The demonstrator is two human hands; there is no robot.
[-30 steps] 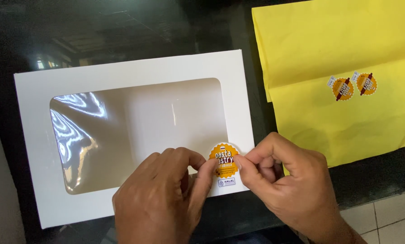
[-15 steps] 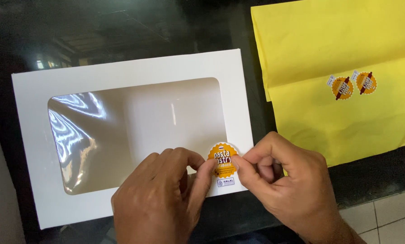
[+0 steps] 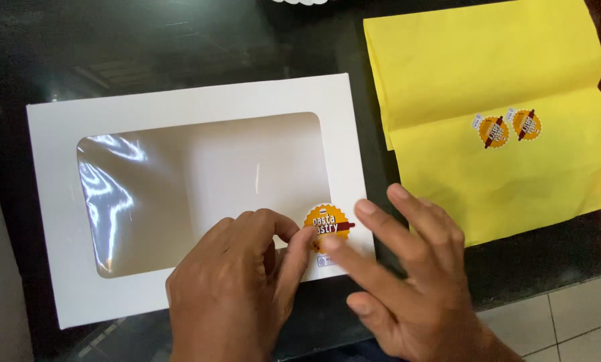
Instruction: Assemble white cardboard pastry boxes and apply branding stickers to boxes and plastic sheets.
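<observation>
Your left hand (image 3: 237, 288), fingers curled, presses its thumb on the sticker (image 3: 326, 224) at the lower right corner of the box (image 3: 180, 107). Your right hand (image 3: 408, 281) has let go since a moment ago; its fingers now lie spread, one fingertip on the sticker's lower edge. The box window shows nothing inside. Farther right, well apart, yellow paper (image 3: 502, 60) carries two stickers (image 3: 508, 127).

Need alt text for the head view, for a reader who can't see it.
Two bare hands press a round orange sticker onto the lower right corner of a white windowed box: left hand, right hand. Yellow paper with two more stickers lies to the right.
</observation>
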